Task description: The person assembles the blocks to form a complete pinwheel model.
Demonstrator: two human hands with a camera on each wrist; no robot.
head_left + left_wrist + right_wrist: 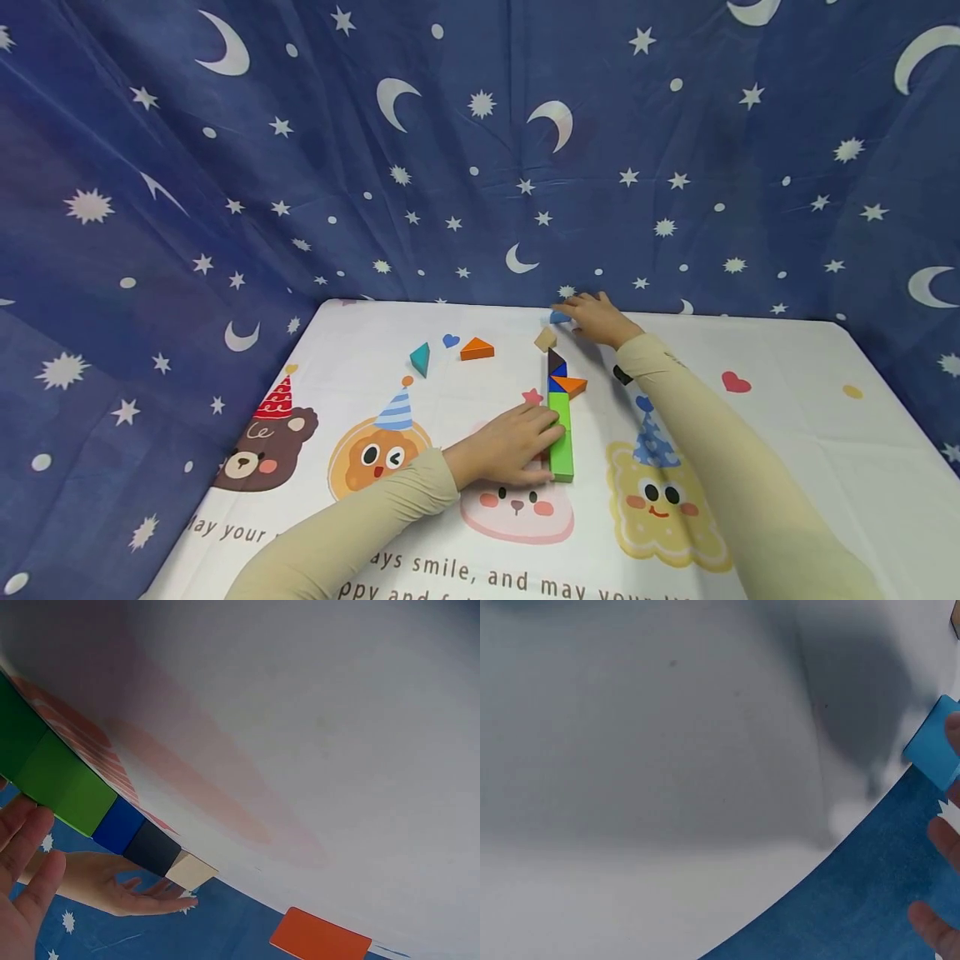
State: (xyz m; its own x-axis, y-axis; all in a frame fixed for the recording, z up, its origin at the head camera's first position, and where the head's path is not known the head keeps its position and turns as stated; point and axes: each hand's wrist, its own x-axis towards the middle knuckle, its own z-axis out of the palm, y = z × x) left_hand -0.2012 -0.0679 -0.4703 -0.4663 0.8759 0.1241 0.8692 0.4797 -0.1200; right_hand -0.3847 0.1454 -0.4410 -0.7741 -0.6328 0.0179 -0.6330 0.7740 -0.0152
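Observation:
Flat fingers of my left hand point(510, 446) touch the left side of a green block point(561, 437) in the middle of the table. Beyond it, a dark blue block point(557, 383), a black block point(555, 362) and a cream block point(545, 338) continue the row. An orange triangular block point(572, 386) sticks out to the right. At the far edge, my right hand point(600, 321) has thumb and forefinger about a light blue block point(559, 317), appearing to pinch it. The right wrist view shows part of this block point(931, 744), with the other fingers spread.
Left of the row lie a teal triangular block point(421, 359) and another orange triangular block point(477, 349). The white tablecloth point(787, 433) bears printed cartoon figures and words. A blue curtain point(480, 233) with moons and stars hangs right behind the table's far edge.

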